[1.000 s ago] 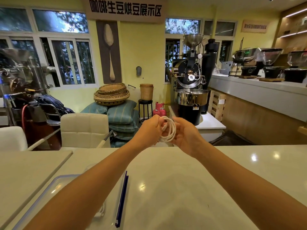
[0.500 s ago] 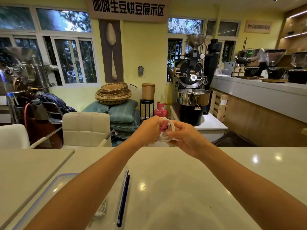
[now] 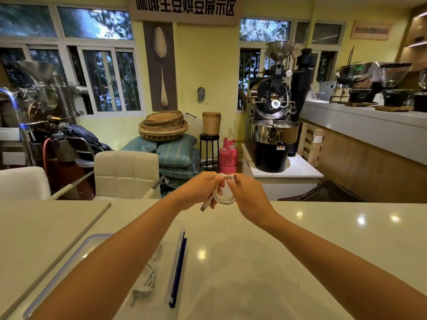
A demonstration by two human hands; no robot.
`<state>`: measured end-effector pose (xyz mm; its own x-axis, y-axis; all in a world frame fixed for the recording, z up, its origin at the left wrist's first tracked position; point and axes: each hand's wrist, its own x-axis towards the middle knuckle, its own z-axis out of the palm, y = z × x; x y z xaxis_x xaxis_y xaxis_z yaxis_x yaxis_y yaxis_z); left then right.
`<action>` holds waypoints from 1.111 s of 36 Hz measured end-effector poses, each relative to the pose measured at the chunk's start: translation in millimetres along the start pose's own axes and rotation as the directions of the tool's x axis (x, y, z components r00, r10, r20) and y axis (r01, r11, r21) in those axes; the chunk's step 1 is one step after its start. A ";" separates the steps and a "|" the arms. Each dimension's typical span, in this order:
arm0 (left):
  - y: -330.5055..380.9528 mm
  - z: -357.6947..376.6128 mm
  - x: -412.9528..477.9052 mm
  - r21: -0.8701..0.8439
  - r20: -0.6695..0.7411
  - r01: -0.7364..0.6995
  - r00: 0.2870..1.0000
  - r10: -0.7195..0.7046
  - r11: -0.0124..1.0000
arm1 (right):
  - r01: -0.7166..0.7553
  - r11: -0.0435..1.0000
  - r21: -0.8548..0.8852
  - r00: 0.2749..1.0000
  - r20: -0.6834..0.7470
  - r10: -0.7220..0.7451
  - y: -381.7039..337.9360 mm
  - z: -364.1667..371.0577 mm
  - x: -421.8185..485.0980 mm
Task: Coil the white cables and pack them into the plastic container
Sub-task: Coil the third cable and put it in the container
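I observe both arms extended over the white surface [image 3: 254,262]. My left hand [image 3: 199,189] has its fingers closed around a coiled white cable [image 3: 223,197], held above the far edge of the surface; one plug [image 3: 204,206] hangs below that hand. My right hand [image 3: 250,196] pinches the other plug [image 3: 233,178] at the top of the coil. The clear plastic container [image 3: 76,255] sits near left on the surface, with another white cable [image 3: 147,280] inside it.
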<state>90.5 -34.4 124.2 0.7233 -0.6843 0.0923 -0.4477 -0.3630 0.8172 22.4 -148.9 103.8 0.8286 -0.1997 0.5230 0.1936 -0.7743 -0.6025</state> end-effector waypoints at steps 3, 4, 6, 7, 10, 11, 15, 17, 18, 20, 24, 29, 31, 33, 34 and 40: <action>-5.2 -8.2 -4.5 0.007 0.060 0.016 0.998 -0.016 1.000 | 0.046 0.986 -0.159 0.997 0.074 -0.035 0.3 1.2 -2.5; -6.6 -10.7 -5.9 0.021 0.074 0.017 0.997 -0.018 1.000 | 0.052 0.980 -0.192 0.996 0.087 -0.035 0.9 2.3 -2.3; -9.3 -14.8 -8.9 0.073 0.084 0.015 0.996 -0.021 0.997 | 0.060 0.977 -0.204 0.992 0.117 -0.036 1.6 4.7 -1.5; -10.3 -16.8 -10.3 0.110 0.082 0.013 0.996 -0.023 0.994 | 0.068 0.979 -0.190 0.990 0.137 -0.043 1.3 6.0 -1.5; -13.6 -20.7 -14.3 0.258 0.081 0.009 0.996 -0.031 0.966 | 0.067 0.991 -0.119 0.979 0.198 -0.043 1.9 10.6 -1.8; -15.2 -20.9 -15.4 0.311 0.083 0.007 0.996 -0.034 0.950 | 0.046 0.994 -0.098 0.978 0.209 -0.025 1.0 12.0 -2.2; -21.9 -20.4 -18.3 0.411 0.079 0.011 0.996 -0.048 0.911 | -0.085 0.995 0.042 0.966 0.248 0.072 -3.5 19.9 -1.9; -22.8 -21.2 -21.0 0.441 0.082 0.016 0.995 -0.058 0.897 | -0.093 0.993 0.078 0.955 0.290 0.067 -7.3 24.5 -2.7; -23.2 -21.7 -23.0 0.455 0.096 0.019 0.993 -0.070 0.891 | -0.088 0.992 0.086 0.950 0.308 0.057 -9.1 26.9 -3.2; -26.4 -23.0 -27.0 0.460 0.138 0.039 0.984 -0.115 0.887 | -0.080 0.994 0.072 0.939 0.339 0.051 -11.2 32.7 -4.6; -34.0 -25.5 -33.5 0.516 0.121 0.133 0.967 -0.226 0.846 | -0.082 0.996 0.016 0.913 0.403 0.069 -17.1 46.4 -5.0; -51.0 -36.4 -44.6 0.466 -0.063 0.224 0.973 -0.221 0.856 | -0.093 0.996 0.015 0.905 0.419 0.078 -25.1 67.2 -2.7; -57.8 -40.1 -50.1 0.440 -0.121 0.256 0.967 -0.225 0.861 | -0.097 0.995 0.020 0.904 0.419 0.080 -28.7 74.8 -2.2; -63.2 -43.4 -55.9 0.430 -0.163 0.272 0.961 -0.223 0.861 | -0.104 0.994 0.020 0.900 0.427 0.085 -32.2 82.6 -1.6; -66.3 -44.7 -59.5 0.433 -0.181 0.279 0.958 -0.220 0.857 | -0.107 0.994 0.021 0.895 0.437 0.087 -33.8 86.9 -1.7; -90.6 -45.4 -80.5 0.479 -0.267 0.397 0.916 -0.301 0.783 | -0.116 0.993 -0.026 0.835 0.539 0.111 -36.2 116.8 -6.5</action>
<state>96.7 82.3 68.6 0.9372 -0.3487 -0.0094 -0.3153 -0.8585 0.4044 71.4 -49.5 51.8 0.9965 0.0705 0.0447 0.0827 -0.7613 -0.6431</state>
